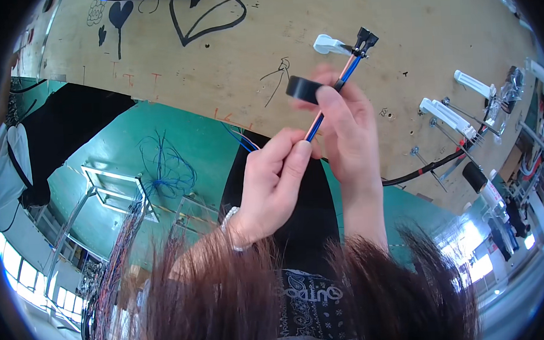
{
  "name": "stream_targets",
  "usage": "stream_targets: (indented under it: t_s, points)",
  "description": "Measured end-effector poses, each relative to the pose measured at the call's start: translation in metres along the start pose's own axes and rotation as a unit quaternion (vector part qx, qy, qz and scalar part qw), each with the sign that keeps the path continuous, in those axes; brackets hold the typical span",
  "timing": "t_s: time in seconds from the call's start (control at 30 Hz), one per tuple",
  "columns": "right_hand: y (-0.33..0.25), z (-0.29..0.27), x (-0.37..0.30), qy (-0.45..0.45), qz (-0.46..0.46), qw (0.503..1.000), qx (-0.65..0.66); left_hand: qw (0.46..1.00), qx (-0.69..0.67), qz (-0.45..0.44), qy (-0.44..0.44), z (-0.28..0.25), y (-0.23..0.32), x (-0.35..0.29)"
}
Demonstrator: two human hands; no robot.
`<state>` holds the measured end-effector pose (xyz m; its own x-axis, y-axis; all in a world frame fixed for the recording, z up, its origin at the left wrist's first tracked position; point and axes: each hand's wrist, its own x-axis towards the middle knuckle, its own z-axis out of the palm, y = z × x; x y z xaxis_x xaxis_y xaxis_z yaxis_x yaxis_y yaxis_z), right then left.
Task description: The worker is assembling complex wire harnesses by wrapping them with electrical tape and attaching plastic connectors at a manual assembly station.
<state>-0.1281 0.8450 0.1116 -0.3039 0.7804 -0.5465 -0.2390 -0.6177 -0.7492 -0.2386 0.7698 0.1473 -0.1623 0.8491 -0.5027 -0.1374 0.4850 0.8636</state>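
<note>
My left hand (272, 191) is closed around a small bundle of blue and pinkish wires (313, 128), its thumb and fingers pinching them. The wires slant up to the right and end at black connectors (364, 40), which sit by a white clip-like holder (330, 44) on the board. Loose wire ends (243, 142) stick out to the left of this hand. My right hand (350, 119), a little blurred, grips a roll of black tape (303, 89) beside the wires. Black tape (339, 84) shows around the wires by its thumb; some fingers are hidden behind.
The wooden board (217, 68) carries drawn marks. More white holders (447, 116) with metal rods and a black cable (435, 164) are at the right. A person in dark trousers (85, 121) stands at the left. Blue wires (164, 169) and a white metal frame (110, 192) are on the green floor.
</note>
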Motion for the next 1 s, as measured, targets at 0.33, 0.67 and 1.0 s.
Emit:
stream_targets:
  t_s: [0.33,0.67,1.0]
  points:
    - [-0.03,0.028,-0.033,-0.036,-0.317,0.787,-0.528,0.963,0.222,0.145,0.042,0.0,-0.012,-0.018]
    - [0.019,0.014,-0.034,0.083,-0.078,0.982,0.153,0.999,0.023,-0.036,0.029,-0.002,-0.013,-0.031]
    - [-0.005,0.035,-0.029,0.081,-0.022,0.996,0.011,0.997,0.071,0.044,-0.003,-0.009,-0.016,-0.03]
